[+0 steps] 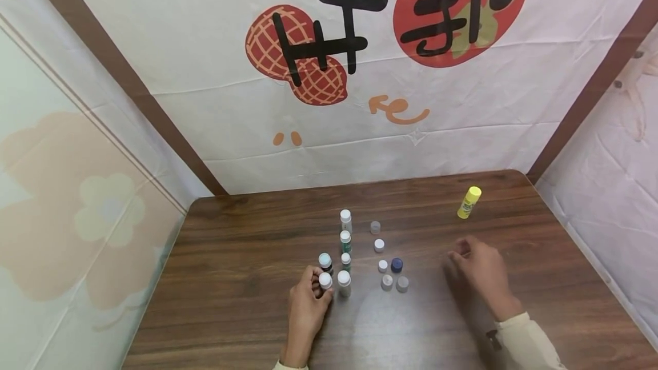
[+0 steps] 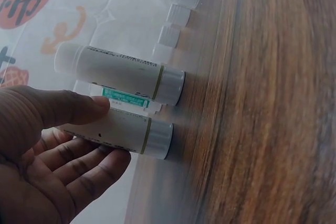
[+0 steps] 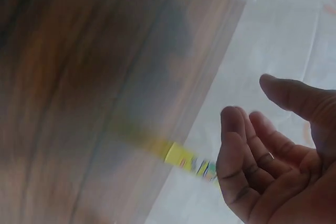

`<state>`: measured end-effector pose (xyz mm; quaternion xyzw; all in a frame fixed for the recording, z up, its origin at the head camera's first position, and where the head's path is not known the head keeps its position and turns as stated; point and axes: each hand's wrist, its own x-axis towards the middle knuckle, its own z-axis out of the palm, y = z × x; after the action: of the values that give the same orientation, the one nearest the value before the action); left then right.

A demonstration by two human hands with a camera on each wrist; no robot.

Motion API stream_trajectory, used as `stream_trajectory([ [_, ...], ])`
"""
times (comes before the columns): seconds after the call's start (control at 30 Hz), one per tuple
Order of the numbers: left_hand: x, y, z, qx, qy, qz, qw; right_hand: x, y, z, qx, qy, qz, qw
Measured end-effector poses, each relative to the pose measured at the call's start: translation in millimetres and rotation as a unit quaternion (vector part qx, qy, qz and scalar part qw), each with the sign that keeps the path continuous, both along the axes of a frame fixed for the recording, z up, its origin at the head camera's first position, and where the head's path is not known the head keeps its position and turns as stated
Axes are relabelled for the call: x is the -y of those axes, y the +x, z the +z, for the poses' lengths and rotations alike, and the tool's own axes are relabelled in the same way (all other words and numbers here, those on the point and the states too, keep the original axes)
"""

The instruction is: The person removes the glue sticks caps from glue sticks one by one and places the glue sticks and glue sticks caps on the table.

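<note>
My left hand (image 1: 304,308) pinches a white glue stick (image 2: 123,134) between thumb and fingers; it stands upright at the near end of a cluster. Close beside it is a second white glue stick (image 2: 123,73) of the same look, with a gold band near its base. Behind the thumb, in the left wrist view, part of a green label shows. My right hand (image 1: 483,273) hovers over the right side of the table with nothing in it, fingers loosely bent and thumb apart. Beyond it stands a yellow glue stick (image 1: 469,202).
A dark-capped bottle with a pale blue top (image 1: 325,261) and several white-topped sticks, one a green-labelled stick (image 1: 345,241), stand in a column. Right of them lie several small caps, including a dark blue cap (image 1: 397,265). A printed cloth (image 1: 205,101) hangs behind the wooden table (image 1: 231,256).
</note>
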<state>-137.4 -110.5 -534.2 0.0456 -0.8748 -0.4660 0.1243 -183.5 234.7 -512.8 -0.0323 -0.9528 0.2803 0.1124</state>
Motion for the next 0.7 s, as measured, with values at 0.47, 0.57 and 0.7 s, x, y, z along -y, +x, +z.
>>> stream_trajectory([
  [0.47, -1.1, -0.3, 0.4, 0.001, 0.012, -0.001, 0.9999, -45.5, -57.4, 10.4, -0.113, 0.023, -0.072, 0.9907],
  [0.57, -0.4, -0.6, 0.8, -0.002, 0.010, 0.000, 0.9999, -46.7, -65.2, 11.4, -0.103, 0.027, -0.051, 0.9930],
  [0.7, 0.4, 0.0, 0.8, 0.000, 0.012, 0.000, 0.9999, -46.7, -70.6, 9.6, -0.096, 0.031, -0.032, 0.9944],
])
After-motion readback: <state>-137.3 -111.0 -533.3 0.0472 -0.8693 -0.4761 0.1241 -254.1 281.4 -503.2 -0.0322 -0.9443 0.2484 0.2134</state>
